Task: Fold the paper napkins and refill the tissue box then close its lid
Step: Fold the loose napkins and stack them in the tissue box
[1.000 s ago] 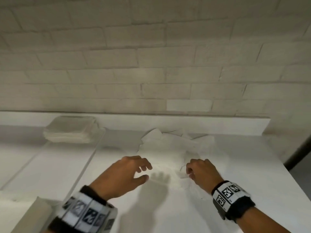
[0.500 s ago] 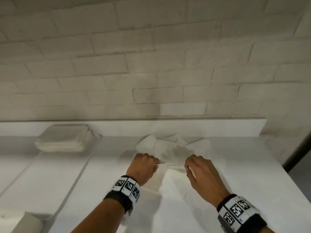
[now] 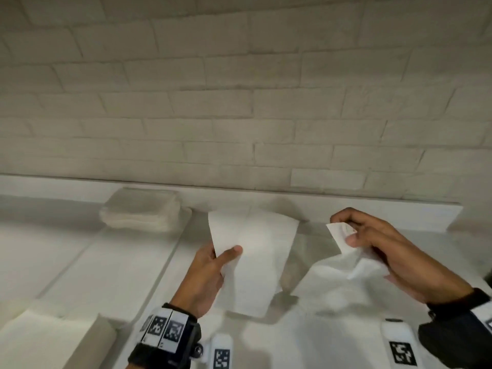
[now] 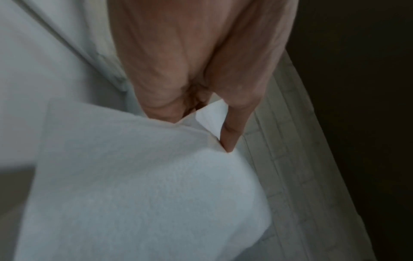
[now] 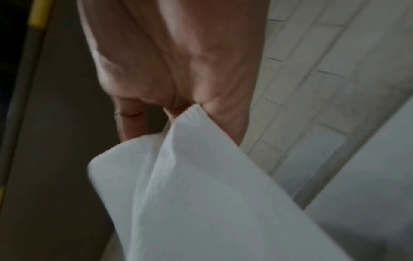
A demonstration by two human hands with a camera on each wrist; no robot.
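Observation:
My left hand (image 3: 213, 265) pinches the left edge of a flat white napkin (image 3: 255, 259) and holds it up above the white counter (image 3: 133, 262). My right hand (image 3: 372, 243) pinches a second, crumpled white napkin (image 3: 335, 278) by its upper corner, lifted off the counter. In the left wrist view the thumb (image 4: 230, 139) presses on the napkin (image 4: 138, 185). The right wrist view shows creased napkin (image 5: 201, 194) hanging from curled fingers (image 5: 132, 120). A stack of folded napkins (image 3: 141, 210) lies at the back left. An open white box (image 3: 45, 339) shows at the bottom left corner.
A white brick wall (image 3: 239, 102) rises behind a low ledge (image 3: 372, 211) at the counter's back. A seam (image 3: 170, 259) runs along the counter between the stack side and my hands. A dark gap (image 3: 488, 275) marks the counter's right end.
Both hands have lifted off the counter and moved apart, each carrying a separate napkin from the loose pile. The view has tilted so the box corner shows again.

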